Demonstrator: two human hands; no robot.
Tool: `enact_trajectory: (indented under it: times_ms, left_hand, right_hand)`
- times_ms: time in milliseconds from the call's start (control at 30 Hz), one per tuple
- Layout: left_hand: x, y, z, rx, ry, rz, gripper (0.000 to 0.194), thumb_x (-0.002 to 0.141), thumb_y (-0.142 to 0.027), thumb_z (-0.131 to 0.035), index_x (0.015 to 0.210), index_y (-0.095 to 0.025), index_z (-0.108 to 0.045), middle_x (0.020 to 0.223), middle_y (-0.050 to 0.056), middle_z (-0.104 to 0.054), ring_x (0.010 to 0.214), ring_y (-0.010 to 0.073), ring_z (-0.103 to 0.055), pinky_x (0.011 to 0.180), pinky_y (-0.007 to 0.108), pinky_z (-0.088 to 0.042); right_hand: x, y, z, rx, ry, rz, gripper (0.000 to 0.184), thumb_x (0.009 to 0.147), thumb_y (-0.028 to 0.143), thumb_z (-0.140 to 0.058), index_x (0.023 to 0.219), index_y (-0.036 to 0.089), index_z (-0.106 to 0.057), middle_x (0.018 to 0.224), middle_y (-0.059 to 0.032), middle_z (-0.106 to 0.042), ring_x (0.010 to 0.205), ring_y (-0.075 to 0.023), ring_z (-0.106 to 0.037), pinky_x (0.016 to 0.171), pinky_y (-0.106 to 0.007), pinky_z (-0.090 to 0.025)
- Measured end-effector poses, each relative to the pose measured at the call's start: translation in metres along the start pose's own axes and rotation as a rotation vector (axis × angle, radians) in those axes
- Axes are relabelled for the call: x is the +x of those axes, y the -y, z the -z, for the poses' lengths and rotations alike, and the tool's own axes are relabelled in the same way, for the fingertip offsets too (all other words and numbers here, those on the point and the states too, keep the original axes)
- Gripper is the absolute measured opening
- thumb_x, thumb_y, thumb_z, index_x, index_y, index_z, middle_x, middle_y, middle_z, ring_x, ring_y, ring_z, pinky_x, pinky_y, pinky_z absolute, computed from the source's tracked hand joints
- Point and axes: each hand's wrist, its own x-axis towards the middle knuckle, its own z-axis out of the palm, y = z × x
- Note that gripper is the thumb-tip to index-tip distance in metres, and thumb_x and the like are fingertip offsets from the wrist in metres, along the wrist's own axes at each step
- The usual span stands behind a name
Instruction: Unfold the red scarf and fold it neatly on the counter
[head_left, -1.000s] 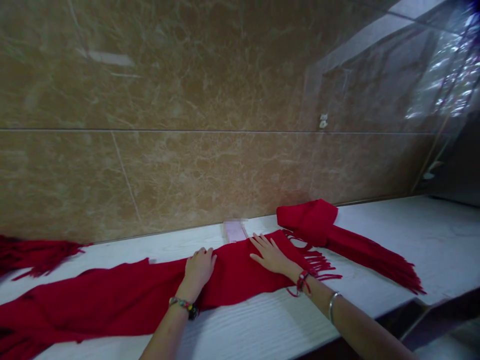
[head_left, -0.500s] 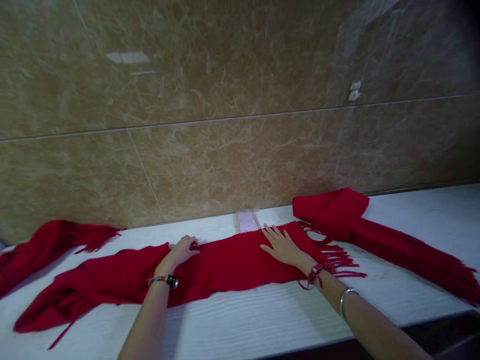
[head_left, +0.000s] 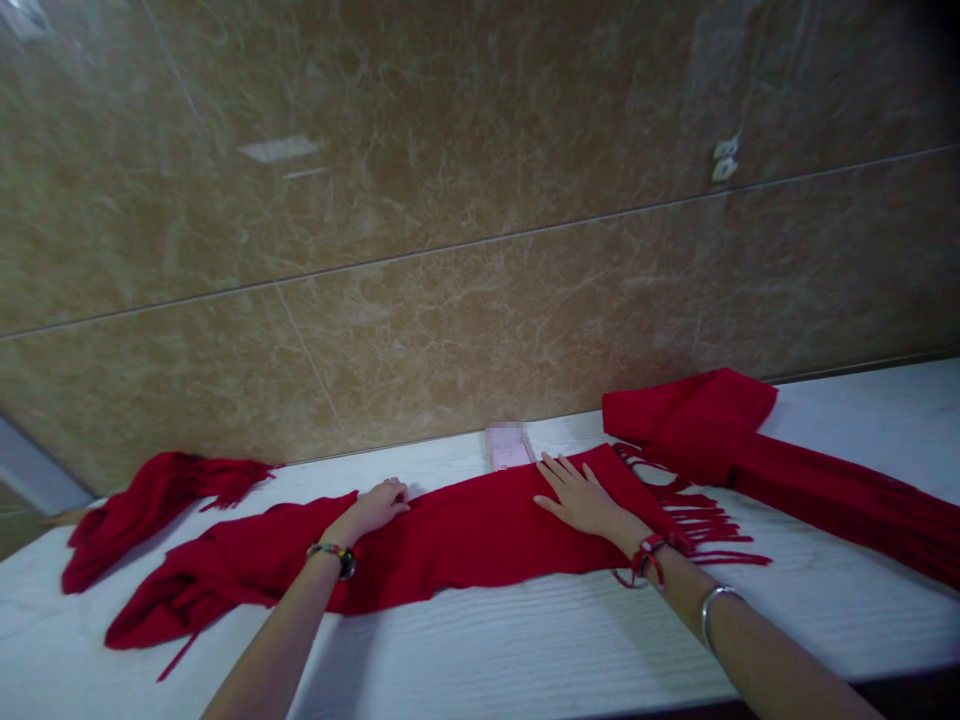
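A red fringed scarf (head_left: pixel 480 535) lies lengthwise on the white table, flat in its middle and right part, bunched and folded toward the left. My left hand (head_left: pixel 381 503) is at the scarf's far edge, fingers curled and closed on the cloth; the fingertips are partly hidden. Flat on the scarf near its right end rests my right hand (head_left: pixel 581 498), open with fingers spread. Fringe strands fan out on the table just beyond my right wrist.
A second red scarf (head_left: pixel 686 425), folded over, lies to the right against the tiled wall (head_left: pixel 450 330). Another red scarf (head_left: pixel 142 510) sits at the far left. A small pale pink card or packet (head_left: pixel 508 447) stands by the wall. The white table's (head_left: pixel 480 650) near edge runs below.
The view has tilted and shifted, so the table's left end shows now. My left hand's fingers have drawn closer together at the scarf's edge. My right hand remains flat on it.
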Motion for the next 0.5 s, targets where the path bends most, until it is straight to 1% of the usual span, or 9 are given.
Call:
enact_trajectory:
  times_ms: [133, 267, 367, 433, 500]
  left_hand:
    - [0.003, 0.005, 0.015, 0.003, -0.007, 0.005, 0.013, 0.075, -0.025, -0.044, 0.074, -0.017, -0.054, 0.082, 0.003, -0.059, 0.08, 0.0159, -0.052, 0.075, 0.025, -0.039]
    - [0.007, 0.013, 0.031, 0.005, 0.036, 0.007, 0.018, 0.076, -0.026, -0.039, 0.073, -0.017, -0.054, 0.076, 0.002, -0.06, 0.073, 0.0149, -0.054, 0.069, 0.024, -0.04]
    - [0.009, 0.015, 0.032, 0.011, 0.092, -0.012, 0.019, 0.073, -0.03, -0.043, 0.078, -0.018, -0.056, 0.079, 0.0, -0.062, 0.072, 0.0144, -0.054, 0.068, 0.023, -0.04]
    - [0.011, 0.015, 0.027, 0.03, 0.127, -0.02, 0.016, 0.068, -0.029, -0.049, 0.076, -0.018, -0.057, 0.077, 0.0, -0.062, 0.072, 0.0149, -0.054, 0.068, 0.023, -0.04]
    - [0.011, 0.015, 0.023, 0.055, 0.139, -0.017, 0.013, 0.066, -0.028, -0.05, 0.071, -0.017, -0.057, 0.074, 0.001, -0.061, 0.071, 0.0158, -0.053, 0.069, 0.025, -0.04]
  right_hand:
    - [0.0, 0.0, 0.0, 0.014, -0.003, 0.003, 0.061, 0.083, 0.052, -0.034, 0.134, 0.019, -0.032, 0.142, -0.0098, -0.022, 0.128, -0.032, -0.02, 0.099, -0.057, -0.017]
    - [0.0, 0.0, 0.001, 0.011, 0.002, 0.001, 0.061, 0.083, 0.051, -0.034, 0.134, 0.017, -0.032, 0.142, -0.0102, -0.024, 0.128, -0.0319, -0.02, 0.1, -0.056, -0.016]
    - [0.0, 0.001, 0.003, 0.004, 0.022, -0.007, 0.061, 0.083, 0.051, -0.033, 0.135, 0.017, -0.031, 0.142, -0.01, -0.023, 0.129, -0.0311, -0.02, 0.1, -0.056, -0.016]
    - [0.0, 0.002, 0.005, -0.003, 0.033, -0.009, 0.062, 0.083, 0.051, -0.032, 0.135, 0.017, -0.03, 0.142, -0.0095, -0.022, 0.129, -0.0311, -0.02, 0.1, -0.056, -0.017]
    - [-0.001, 0.002, 0.007, -0.015, 0.044, -0.005, 0.062, 0.083, 0.05, -0.032, 0.135, 0.017, -0.029, 0.143, -0.0089, -0.022, 0.129, -0.0312, -0.019, 0.1, -0.055, -0.017]
